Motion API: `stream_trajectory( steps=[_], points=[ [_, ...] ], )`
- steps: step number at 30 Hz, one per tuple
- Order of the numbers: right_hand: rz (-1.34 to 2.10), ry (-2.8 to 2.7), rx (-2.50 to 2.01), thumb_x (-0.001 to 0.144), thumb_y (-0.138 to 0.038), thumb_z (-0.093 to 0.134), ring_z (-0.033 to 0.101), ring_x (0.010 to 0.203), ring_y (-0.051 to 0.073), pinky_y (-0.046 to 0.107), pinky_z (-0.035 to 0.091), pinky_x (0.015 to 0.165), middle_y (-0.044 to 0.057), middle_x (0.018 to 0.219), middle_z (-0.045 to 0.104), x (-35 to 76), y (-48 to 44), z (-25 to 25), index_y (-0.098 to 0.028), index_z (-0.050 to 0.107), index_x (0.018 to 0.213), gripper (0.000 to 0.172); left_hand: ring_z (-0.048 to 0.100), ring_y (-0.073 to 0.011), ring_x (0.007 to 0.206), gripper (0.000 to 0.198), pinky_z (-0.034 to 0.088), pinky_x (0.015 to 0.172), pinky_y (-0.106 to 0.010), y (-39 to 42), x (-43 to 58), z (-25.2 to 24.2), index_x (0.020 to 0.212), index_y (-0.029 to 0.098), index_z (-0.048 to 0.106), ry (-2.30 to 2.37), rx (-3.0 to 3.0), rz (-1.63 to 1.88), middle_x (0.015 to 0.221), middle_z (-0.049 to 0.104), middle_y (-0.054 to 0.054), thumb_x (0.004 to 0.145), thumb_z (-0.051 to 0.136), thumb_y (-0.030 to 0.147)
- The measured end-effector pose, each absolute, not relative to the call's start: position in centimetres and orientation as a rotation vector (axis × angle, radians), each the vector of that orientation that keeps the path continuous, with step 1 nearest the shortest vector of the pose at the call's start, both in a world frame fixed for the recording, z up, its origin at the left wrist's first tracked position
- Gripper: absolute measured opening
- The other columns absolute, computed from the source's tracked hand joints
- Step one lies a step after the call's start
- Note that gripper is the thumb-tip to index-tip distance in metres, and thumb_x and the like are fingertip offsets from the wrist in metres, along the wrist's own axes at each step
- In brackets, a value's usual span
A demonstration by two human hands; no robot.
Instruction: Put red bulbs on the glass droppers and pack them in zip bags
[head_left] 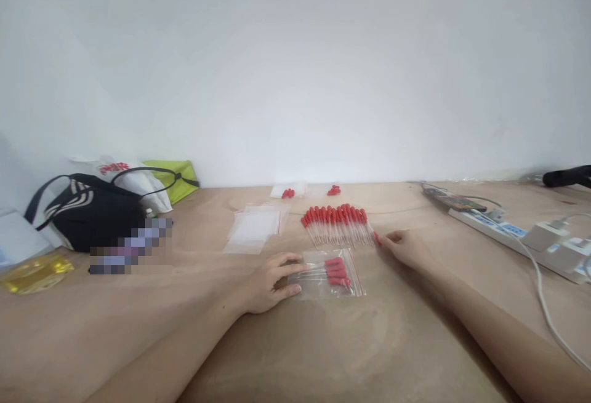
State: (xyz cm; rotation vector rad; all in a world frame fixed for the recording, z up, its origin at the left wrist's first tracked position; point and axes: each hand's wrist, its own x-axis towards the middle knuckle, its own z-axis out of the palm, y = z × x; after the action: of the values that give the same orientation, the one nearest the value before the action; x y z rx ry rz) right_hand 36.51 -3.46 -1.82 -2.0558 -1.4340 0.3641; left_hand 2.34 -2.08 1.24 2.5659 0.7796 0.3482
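Soft, bright light spreads over the wall (295, 71), dimming toward the corners. The bag (315, 289) glints, and a shadow runs along the right arm (471, 309). Fine detail smears; a pixelated patch (133, 246) sits left.

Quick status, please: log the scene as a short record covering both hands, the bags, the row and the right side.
Left hand: on the left part of the zip bag, thumb and fingers apart
Right hand: fingertips at a red piece; grip unclear
Zip bag: flat, red-striped edge rightward, red-tipped sticks inside
Row of sticks: red ends toward the wall
Flat bags: overlapping, left of the row
Right side: white power strip, phone
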Motion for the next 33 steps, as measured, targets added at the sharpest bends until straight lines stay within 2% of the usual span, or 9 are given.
stream_trajectory(
  steps=[7,12,16,22,26,30,33],
  points=[
    [0.313,-1.323,-2.089,0.066,-0.038,0.052,0.06,0.062,0.02,0.025,0.039,0.051,0.006,0.064,0.066,36.0,-3.6,-1.5,-0.019,0.064,0.062,0.023,0.039,-0.0214,0.115,0.038,0.031,0.098,-0.037,-2.0,2.4,1.3,0.121,0.031,0.045,0.792,2.576,0.343,0.127,0.04,-0.004,0.084,0.046,0.035],
    [0.246,-1.112,-2.051,0.064,-0.033,0.051,0.06,0.065,0.02,0.025,0.041,0.052,0.007,0.066,0.066,36.8,-3.5,-1.4,-0.017,0.062,0.067,0.019,0.039,-0.0211,0.115,0.037,0.031,0.098,-0.037,-2.1,2.5,1.4,0.121,0.03,0.046,0.802,2.571,0.326,0.127,0.04,-0.004,0.083,0.047,0.034],
    [0.324,-0.977,-1.929,0.062,-0.032,0.051,0.061,0.063,0.019,0.025,0.042,0.051,0.007,0.067,0.067,37.3,-3.4,-1.8,-0.015,0.06,0.073,0.022,0.039,-0.0209,0.115,0.038,0.031,0.098,-0.036,-2.1,2.6,1.4,0.122,0.03,0.044,0.796,2.57,0.322,0.127,0.04,-0.004,0.084,0.046,0.035],
    [0.339,-0.88,-1.846,0.063,-0.03,0.053,0.062,0.065,0.02,0.027,0.044,0.057,0.009,0.066,0.067,37.1,-3.7,-1.4,-0.016,0.058,0.068,0.016,0.039,-0.0216,0.115,0.038,0.031,0.098,-0.037,-2.0,2.5,1.4,0.121,0.029,0.045,0.792,2.575,0.324,0.126,0.041,-0.004,0.083,0.047,0.033],
    [0.342,-0.796,-1.666,0.06,-0.029,0.059,0.062,0.066,0.019,0.028,0.045,0.059,0.006,0.063,0.065,37.1,-3.4,-1.6,-0.017,0.054,0.068,0.015,0.039,-0.0215,0.115,0.038,0.031,0.097,-0.037,-1.9,2.5,1.3,0.122,0.029,0.044,0.782,2.581,0.336,0.127,0.04,-0.004,0.084,0.047,0.034],
    [0.56,-0.824,-1.249,0.057,-0.028,0.063,0.06,0.058,0.014,0.025,0.046,0.056,0.0,0.06,0.061,37.1,-3.3,-1.6,-0.019,0.051,0.068,0.018,0.04,-0.0211,0.115,0.039,0.032,0.097,-0.036,-2.0,2.4,1.2,0.122,0.028,0.044,0.781,2.579,0.341,0.126,0.041,-0.005,0.083,0.047,0.034],
    [0.802,-0.96,-1.117,0.058,-0.026,0.063,0.055,0.048,0.01,0.022,0.043,0.049,-0.001,0.055,0.058,37.4,-3.9,-1.3,-0.018,0.054,0.065,0.014,0.039,-0.0209,0.115,0.039,0.032,0.097,-0.036,-2.0,2.4,1.2,0.122,0.027,0.044,0.784,2.573,0.335,0.126,0.041,-0.005,0.083,0.047,0.034]
  ],
)
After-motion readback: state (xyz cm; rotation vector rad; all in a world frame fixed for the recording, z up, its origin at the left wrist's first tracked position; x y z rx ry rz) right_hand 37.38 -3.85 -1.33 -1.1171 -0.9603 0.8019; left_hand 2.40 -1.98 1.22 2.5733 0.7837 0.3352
